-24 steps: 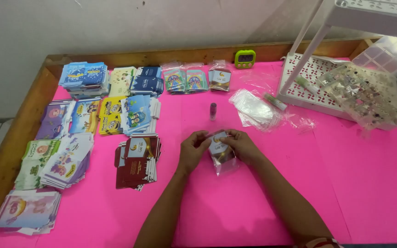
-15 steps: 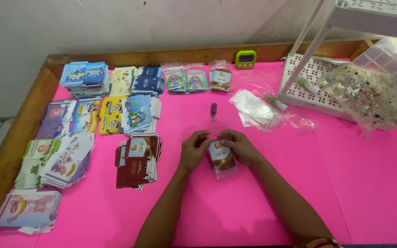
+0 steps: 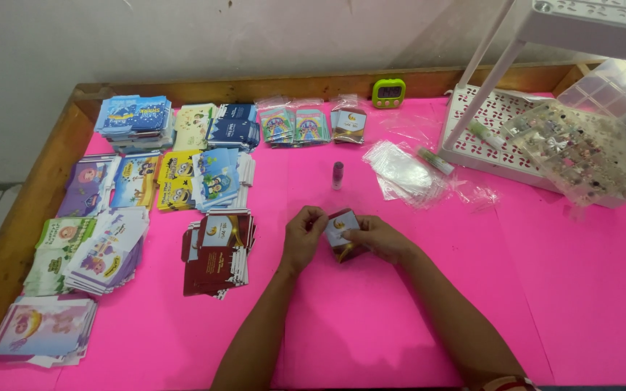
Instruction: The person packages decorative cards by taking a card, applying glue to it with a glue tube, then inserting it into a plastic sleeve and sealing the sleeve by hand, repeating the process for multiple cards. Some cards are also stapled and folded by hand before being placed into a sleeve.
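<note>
The pink surface carries sorted stacks of small printed envelopes along its left side, and a pile of clear plastic sleeves lies behind the hands. Just left of them sits the dark red envelope stack. Both hands work low at the middle: the left hand pinches one edge of a single dark red envelope, and the right hand closes on the other. Squaring the corners while it stays near the surface looks wise, since thin paper creases easily.
</note>
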